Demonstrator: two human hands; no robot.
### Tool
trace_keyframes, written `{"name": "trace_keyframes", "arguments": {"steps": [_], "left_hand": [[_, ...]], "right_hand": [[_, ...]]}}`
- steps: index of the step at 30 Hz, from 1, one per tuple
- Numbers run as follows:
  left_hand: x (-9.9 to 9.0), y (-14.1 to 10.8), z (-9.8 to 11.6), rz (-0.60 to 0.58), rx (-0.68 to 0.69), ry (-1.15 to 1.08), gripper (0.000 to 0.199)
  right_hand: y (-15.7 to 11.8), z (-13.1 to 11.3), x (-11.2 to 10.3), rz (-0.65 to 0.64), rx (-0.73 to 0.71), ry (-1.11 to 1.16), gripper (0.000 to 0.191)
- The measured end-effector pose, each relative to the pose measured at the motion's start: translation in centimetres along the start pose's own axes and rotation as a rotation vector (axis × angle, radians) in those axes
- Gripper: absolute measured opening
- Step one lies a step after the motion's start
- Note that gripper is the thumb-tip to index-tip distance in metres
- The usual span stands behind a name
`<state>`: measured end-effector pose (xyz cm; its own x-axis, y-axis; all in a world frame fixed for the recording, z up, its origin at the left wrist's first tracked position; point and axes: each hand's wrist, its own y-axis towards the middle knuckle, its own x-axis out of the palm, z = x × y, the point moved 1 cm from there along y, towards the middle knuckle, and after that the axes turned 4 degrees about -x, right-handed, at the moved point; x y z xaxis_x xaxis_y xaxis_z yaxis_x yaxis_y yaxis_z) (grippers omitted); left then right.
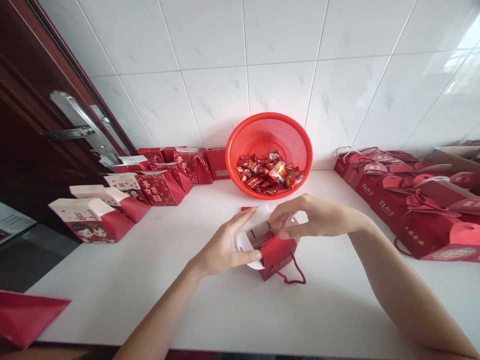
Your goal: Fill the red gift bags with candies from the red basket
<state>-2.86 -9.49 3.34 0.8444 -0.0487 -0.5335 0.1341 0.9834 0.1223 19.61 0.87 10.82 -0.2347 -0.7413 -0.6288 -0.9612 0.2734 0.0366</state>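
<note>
In the middle of the white counter stands a small red gift box (278, 259) with its top open, white flaps folded out and a dark red cord handle (296, 281) hanging at the front. My left hand (225, 247) grips its left side, thumb on the near flap. My right hand (305, 217) bends over the opening from the right, fingers curled at the rim and thumb along the red front panel. Something red shows inside, partly covered by my fingers. Behind the box, a red plastic basket (268, 120) leans toward me, holding several wrapped candies (268, 172).
Several red and cream gift boxes (108, 225) stand along the left, beside a dark wooden door (33, 100). Rows of red boxes with cord handles (397, 210) line the right. A red folded piece (30, 315) lies at the left front edge. White tiles (210, 35) rise behind.
</note>
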Motion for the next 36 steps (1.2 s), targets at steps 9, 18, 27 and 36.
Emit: {"name": "trace_keyframes", "arguments": {"steps": [9, 18, 27, 36], "left_hand": [[-0.7, 0.8, -0.8, 0.121, -0.002, -0.017, 0.076], [-0.2, 1.1, -0.7, 0.152, 0.088, -0.006, 0.029], [0.4, 1.1, -0.3, 0.118, 0.112, 0.103, 0.026], [2.1, 0.6, -0.5, 0.137, 0.186, 0.064, 0.048]], "right_hand": [[-0.1, 0.4, 0.3, 0.099, -0.020, -0.193, 0.018], [0.4, 1.1, 1.0, 0.096, 0.077, -0.395, 0.015], [0.5, 1.4, 0.7, 0.309, 0.053, -0.487, 0.018], [1.8, 0.9, 2.9, 0.156, 0.271, -0.625, 0.017]]}}
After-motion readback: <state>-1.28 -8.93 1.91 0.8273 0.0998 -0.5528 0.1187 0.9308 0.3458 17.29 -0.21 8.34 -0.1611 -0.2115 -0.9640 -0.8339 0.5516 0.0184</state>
